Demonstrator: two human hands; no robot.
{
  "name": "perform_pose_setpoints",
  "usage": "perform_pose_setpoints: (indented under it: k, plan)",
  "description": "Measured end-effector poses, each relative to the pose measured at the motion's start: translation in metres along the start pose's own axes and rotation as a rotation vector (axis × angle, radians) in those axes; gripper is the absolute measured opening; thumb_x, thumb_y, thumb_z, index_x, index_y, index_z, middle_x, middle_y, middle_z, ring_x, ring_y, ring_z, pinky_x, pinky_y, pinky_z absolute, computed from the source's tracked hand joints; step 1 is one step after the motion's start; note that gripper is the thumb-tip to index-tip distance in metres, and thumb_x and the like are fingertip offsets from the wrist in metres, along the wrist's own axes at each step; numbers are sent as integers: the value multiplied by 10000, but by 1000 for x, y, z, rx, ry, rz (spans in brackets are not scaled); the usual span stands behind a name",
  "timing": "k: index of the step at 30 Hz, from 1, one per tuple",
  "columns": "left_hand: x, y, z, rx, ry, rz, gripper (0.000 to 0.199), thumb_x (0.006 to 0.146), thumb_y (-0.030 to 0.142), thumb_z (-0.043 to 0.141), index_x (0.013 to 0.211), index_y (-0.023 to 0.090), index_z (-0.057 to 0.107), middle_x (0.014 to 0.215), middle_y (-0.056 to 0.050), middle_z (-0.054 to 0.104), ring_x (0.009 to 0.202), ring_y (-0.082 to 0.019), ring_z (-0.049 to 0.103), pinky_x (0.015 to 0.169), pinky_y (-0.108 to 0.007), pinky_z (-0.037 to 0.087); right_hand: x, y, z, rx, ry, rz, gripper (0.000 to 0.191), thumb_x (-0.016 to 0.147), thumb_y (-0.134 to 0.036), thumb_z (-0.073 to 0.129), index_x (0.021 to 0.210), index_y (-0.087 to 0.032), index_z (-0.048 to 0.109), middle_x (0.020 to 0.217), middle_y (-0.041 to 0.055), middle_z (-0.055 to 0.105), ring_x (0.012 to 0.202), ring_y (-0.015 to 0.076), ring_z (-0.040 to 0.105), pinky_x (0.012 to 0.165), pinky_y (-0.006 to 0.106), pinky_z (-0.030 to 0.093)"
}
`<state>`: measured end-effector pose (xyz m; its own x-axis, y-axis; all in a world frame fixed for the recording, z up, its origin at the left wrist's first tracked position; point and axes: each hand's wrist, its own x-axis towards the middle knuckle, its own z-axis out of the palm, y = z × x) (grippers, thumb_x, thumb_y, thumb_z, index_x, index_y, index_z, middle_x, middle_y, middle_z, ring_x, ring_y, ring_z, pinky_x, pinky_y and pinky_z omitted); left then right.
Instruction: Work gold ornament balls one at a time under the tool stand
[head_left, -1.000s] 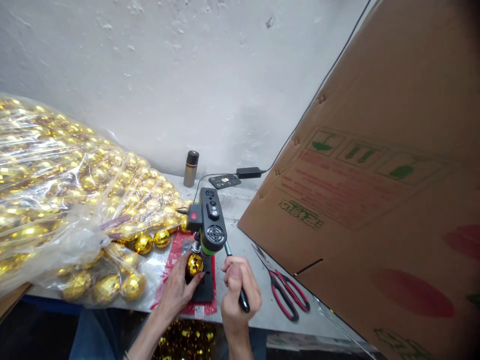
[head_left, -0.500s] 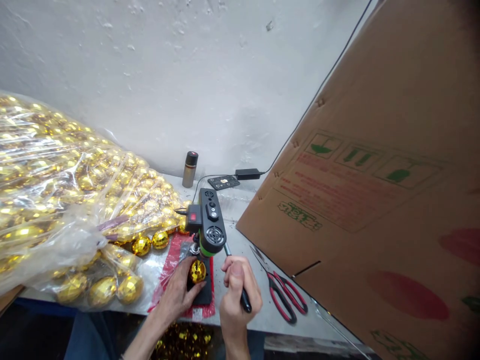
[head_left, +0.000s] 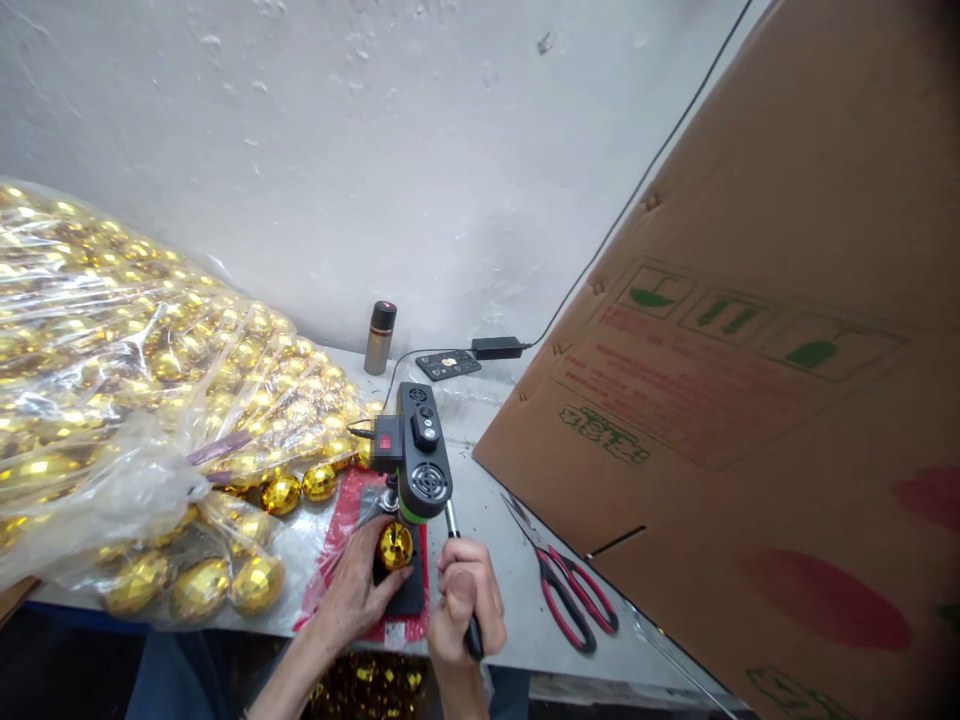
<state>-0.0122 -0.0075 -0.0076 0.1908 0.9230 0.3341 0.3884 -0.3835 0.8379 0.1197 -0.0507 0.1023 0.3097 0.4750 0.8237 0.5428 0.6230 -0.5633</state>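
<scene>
A small black drill press point(head_left: 426, 450) with a green ring stands on a black base over red plastic point(head_left: 330, 570). Under its head sits a gold mirrored ball point(head_left: 395, 546). My left hand point(head_left: 358, 580) holds that ball, with the thumb at its lower right and the fingers at its left. Right of the ball, my right hand point(head_left: 466, 600) is wrapped round the black grip of the press's metal lever point(head_left: 474, 638). The drill tip meets the top of the ball, though the contact point is too small to make out.
A big clear bag of gold balls point(head_left: 150, 350) fills the left. Loose gold balls point(head_left: 319, 483) lie beside it. Behind are a bottle point(head_left: 380, 338), a dark patterned slab point(head_left: 448, 364) and a power adapter point(head_left: 496, 347). Red-handled scissors point(head_left: 574, 600) lie by a large carton point(head_left: 675, 420).
My right hand has moved down and a little left with the lever's grip. My left hand and the ball have stayed nearly in place.
</scene>
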Motion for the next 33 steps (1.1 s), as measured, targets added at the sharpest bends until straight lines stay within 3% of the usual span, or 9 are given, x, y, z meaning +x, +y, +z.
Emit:
perform_pose_setpoints:
  k: [22, 33]
  plan:
    - [-3, -7, 3, 25, -11, 18, 546, 926, 382, 718, 1424, 187, 611, 1372, -215, 746, 1240, -395, 736, 1044, -602, 619, -19, 6, 9, 27, 73, 66, 354, 1139, -283, 429, 814, -234, 561, 784, -26, 588, 688, 122, 577, 643, 267, 448]
    - [-2, -11, 6, 22, 7, 23, 564, 921, 392, 720, 1428, 174, 603, 1338, -220, 756, 1223, -395, 745, 1041, -602, 624, -14, 7, 13, 30, 110, 37, 379, 1142, -277, 420, 786, -239, 544, 746, -31, 573, 661, 126, 564, 642, 277, 458]
